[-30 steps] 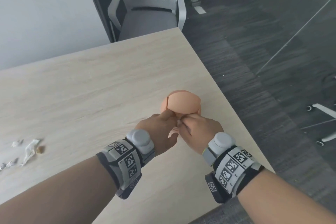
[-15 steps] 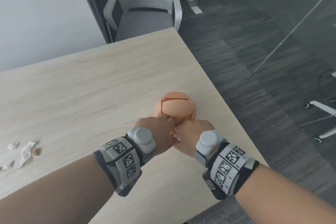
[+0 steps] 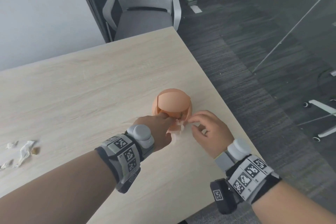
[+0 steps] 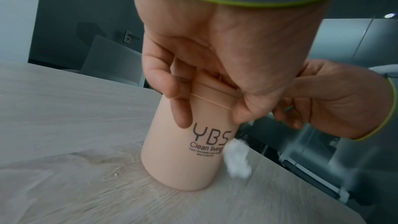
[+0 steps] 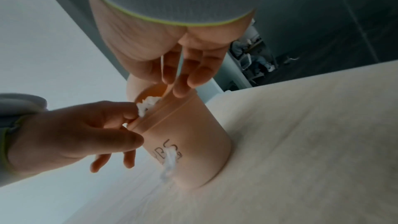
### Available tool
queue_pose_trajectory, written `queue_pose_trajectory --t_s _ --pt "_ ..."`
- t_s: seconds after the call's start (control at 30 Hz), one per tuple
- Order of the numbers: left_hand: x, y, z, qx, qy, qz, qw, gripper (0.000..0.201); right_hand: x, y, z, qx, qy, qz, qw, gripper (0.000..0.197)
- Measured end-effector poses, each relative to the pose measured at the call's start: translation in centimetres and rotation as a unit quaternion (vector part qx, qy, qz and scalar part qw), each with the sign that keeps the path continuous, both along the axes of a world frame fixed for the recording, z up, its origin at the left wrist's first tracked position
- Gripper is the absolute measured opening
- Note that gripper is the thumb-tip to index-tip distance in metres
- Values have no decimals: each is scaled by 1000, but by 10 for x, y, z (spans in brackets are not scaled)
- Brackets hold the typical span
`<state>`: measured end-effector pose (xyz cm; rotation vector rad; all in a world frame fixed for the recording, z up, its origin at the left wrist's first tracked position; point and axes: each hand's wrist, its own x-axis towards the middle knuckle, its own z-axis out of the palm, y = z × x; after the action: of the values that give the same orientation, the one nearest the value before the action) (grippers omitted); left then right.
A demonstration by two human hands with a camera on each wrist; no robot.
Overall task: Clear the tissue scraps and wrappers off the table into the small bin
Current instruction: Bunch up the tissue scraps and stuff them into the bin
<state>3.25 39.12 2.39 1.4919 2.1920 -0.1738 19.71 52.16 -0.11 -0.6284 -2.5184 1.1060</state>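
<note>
The small peach bin (image 3: 172, 103) stands near the table's right edge, its swing lid tipped inward. My left hand (image 3: 169, 117) is at the bin's near rim and pinches a white tissue scrap (image 5: 148, 105) at the opening. A second white scrap (image 4: 237, 157), blurred, hangs in the air in front of the bin's wall. My right hand (image 3: 194, 122) hovers just right of the bin with relaxed fingers (image 5: 183, 77) and holds nothing. More tissue scraps and wrappers (image 3: 25, 151) lie at the table's far left.
The table's right edge (image 3: 227, 107) runs close beside the bin, with dark carpet below. A grey office chair (image 3: 143, 14) stands beyond the far edge. Bare wood lies between the bin and the scraps on the left.
My right hand has let go and drawn away to the right of the bin, fingers spread. The lid has swung inward. A white scrap now drops in front of the bin.
</note>
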Motion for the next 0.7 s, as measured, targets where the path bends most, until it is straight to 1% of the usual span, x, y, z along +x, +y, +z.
queue_pose_trajectory --t_s 0.07,0.1,0.17,0.27,0.33,0.37,0.43,0.5,0.6,0.7 --pt "2 3 0 -11 8 -5 1000 44 5 -3 -5 -8 0 -32 999 9" --pt "2 4 0 -15 12 -4 1000 42 5 -5 -7 -7 -10 -37 999 11" --pt "3 6 -1 -21 20 -1 1000 41 4 -11 -12 -13 -56 -41 998 16" --pt "4 9 -1 -25 21 0 999 43 -1 -20 -18 -78 -160 -43 983 21" --pt "3 8 0 -19 12 0 1000 43 -4 -27 -23 -88 -178 -40 979 19" --pt "2 6 0 -14 7 0 1000 43 -4 -31 -24 -75 -159 -43 984 17" --pt "1 1 0 0 2 4 1000 43 -3 -38 -24 -27 -78 -53 995 11" --pt "-2 -5 1 20 -4 5 1000 43 -5 -41 -18 21 -17 -36 999 4" --pt "-5 -13 2 69 -18 4 997 42 -8 -41 -8 103 -7 19 994 25" --pt "-8 -23 1 103 -25 7 994 44 -15 -40 1 158 -6 42 986 31"
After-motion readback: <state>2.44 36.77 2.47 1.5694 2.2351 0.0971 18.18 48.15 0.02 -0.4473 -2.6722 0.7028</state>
